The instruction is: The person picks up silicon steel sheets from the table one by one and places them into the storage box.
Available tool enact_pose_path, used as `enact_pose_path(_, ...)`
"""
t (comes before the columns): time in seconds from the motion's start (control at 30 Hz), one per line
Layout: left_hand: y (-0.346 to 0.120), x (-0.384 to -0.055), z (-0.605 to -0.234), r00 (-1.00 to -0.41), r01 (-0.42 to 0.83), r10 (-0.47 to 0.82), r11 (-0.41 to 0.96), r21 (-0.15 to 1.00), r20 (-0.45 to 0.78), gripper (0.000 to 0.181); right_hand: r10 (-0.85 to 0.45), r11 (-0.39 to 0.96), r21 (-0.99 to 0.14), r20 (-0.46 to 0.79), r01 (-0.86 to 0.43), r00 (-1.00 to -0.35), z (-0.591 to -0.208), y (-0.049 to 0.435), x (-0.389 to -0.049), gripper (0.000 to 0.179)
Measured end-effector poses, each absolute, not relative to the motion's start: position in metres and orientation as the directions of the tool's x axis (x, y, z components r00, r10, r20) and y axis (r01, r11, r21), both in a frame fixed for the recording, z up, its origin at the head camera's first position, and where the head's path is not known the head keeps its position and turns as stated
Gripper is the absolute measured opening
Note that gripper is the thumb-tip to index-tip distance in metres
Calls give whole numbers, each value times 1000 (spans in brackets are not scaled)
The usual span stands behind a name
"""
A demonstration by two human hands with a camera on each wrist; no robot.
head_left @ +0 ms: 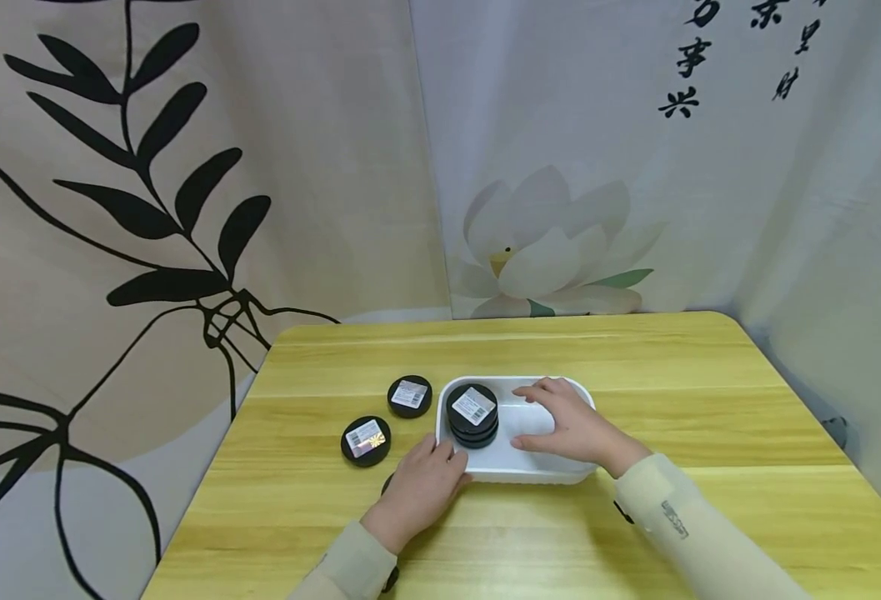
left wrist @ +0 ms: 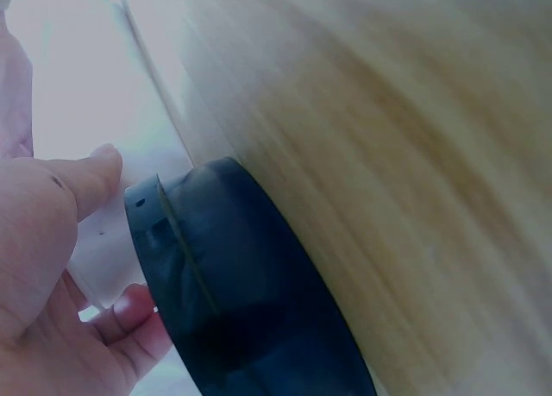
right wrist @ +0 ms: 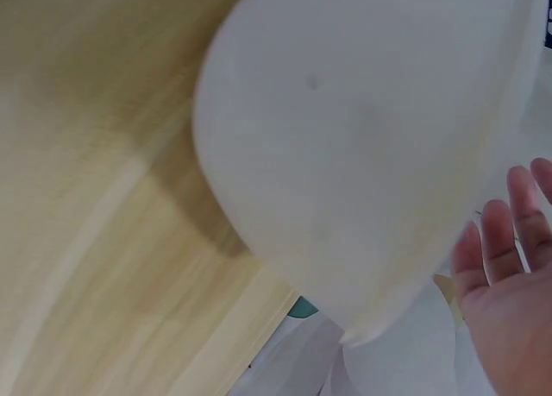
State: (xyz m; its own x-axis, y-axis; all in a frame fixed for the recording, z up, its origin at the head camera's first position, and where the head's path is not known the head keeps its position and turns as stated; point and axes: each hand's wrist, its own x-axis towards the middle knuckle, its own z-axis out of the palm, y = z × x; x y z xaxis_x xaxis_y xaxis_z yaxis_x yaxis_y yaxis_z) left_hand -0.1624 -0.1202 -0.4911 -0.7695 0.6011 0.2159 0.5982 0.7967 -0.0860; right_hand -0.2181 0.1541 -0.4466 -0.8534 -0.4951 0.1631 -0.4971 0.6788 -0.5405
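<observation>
A white tray (head_left: 526, 467) stands on the table, with a stack of flat round black containers (head_left: 473, 407) at its left end; the top one bears a white label. My left hand (head_left: 425, 483) grips the tray's near left corner, fingers over the rim. Another black container (left wrist: 259, 284) lies close beside that hand in the left wrist view, mostly hidden by it in the head view. Over the tray's right part is my right hand (head_left: 566, 423), its thumb and fingers spread apart and nothing between them. In the right wrist view its fingers (right wrist: 496, 232) appear beside the tray wall.
Two more labelled black containers, one nearer (head_left: 366, 441) and one farther (head_left: 410, 396), lie on the wooden table (head_left: 710, 400) left of the tray. Behind the table hangs a printed curtain (head_left: 335, 167) with leaves, a lotus and characters.
</observation>
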Motion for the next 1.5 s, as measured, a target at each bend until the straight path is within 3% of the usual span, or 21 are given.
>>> enact_pose_path(0.37, -121, -164, -490, -787, 589, 592, 805, -75, 174, 25, -452, 660, -552, 250, -509, -856, -456, 162, -206, 51)
enact_pose_path(1.03, -121, -163, -493, -780, 591, 597, 801, -90, 190, 24, -423, 661, -572, 250, -485, -871, -473, 173, -185, 45)
enact_pose_path(1.5, -120, -163, -492, -779, 588, 597, 802, -109, 192, 26, -396, 637, -562, 348, -527, -850, -487, 183, -174, 35)
